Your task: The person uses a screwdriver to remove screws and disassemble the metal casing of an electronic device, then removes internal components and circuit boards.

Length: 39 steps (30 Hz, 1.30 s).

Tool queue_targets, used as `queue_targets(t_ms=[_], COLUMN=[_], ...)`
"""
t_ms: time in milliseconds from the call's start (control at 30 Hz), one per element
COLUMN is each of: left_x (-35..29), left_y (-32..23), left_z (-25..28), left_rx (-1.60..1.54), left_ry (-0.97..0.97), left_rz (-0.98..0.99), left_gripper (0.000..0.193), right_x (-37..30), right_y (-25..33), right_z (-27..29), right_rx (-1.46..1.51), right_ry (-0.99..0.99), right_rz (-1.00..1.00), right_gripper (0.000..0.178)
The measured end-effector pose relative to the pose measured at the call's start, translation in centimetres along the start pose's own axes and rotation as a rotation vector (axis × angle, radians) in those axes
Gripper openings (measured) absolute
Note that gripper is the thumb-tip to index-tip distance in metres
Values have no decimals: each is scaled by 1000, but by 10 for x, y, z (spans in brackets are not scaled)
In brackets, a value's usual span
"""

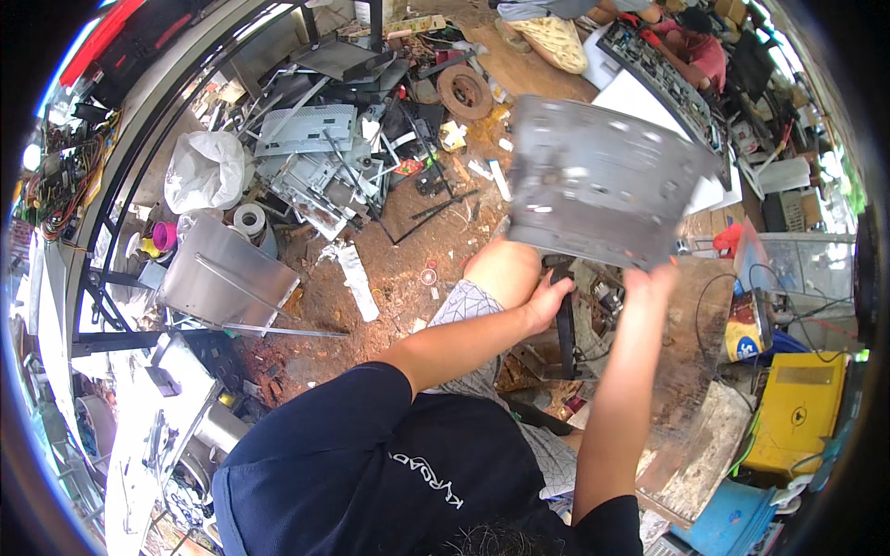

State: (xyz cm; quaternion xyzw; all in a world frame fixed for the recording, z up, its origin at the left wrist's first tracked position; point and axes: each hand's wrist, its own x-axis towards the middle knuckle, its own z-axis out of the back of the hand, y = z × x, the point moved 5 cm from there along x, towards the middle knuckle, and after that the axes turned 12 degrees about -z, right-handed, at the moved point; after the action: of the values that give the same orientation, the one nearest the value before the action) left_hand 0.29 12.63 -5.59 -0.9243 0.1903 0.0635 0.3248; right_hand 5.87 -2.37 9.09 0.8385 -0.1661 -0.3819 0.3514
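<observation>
My right hand [652, 281] grips the lower edge of a large grey sheet-metal panel [603, 181], raised in front of me and blurred by motion. The panel has holes and raised spots across its face. Beside my knee, my left hand [549, 301] is closed at the upper end of a black bar [566, 334]; its fingers partly hide the grip. The bar stands against a grey-and-black device [598, 310] with small parts and wires inside, low between my legs.
Scrap metal sheets and strips [311, 139] lie heaped at far left, near a white sack [204, 171] and a bent metal panel [227, 273]. A wooden board [695, 343] and a yellow case [797, 412] are on the right. Another person [700, 51] works at far right.
</observation>
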Motion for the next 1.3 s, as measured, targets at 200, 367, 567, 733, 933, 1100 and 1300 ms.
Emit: queue_targets(t_ms=[200,367,567,733,933,1100,1300], left_x=[-10,13,15,32,38,13,14], left_y=[-12,18,21,49,48,15,-3], left_z=[-2,17,16,18,24,10,-5], left_rx=[79,218,212,13,228,108,108], left_ry=[-35,6,-56,113,-55,-88,-71], left_rz=[-11,-12,35,-23,1,72,39], left_gripper=[38,41,45,67,59,56,101], right_x=[-23,8,43,132,108,86,-16], right_y=[-110,-95,-105,-167,-129,-20,115], right_z=[-79,-48,-82,-290,-376,-256,6], right_rx=[-51,-137,-50,2,-264,-307,-462], right_ry=[-21,-26,-6,171,-113,223,141], right_rz=[-307,-257,-270,-340,-120,13,318], right_gripper=[46,43,49,41,38,29,36])
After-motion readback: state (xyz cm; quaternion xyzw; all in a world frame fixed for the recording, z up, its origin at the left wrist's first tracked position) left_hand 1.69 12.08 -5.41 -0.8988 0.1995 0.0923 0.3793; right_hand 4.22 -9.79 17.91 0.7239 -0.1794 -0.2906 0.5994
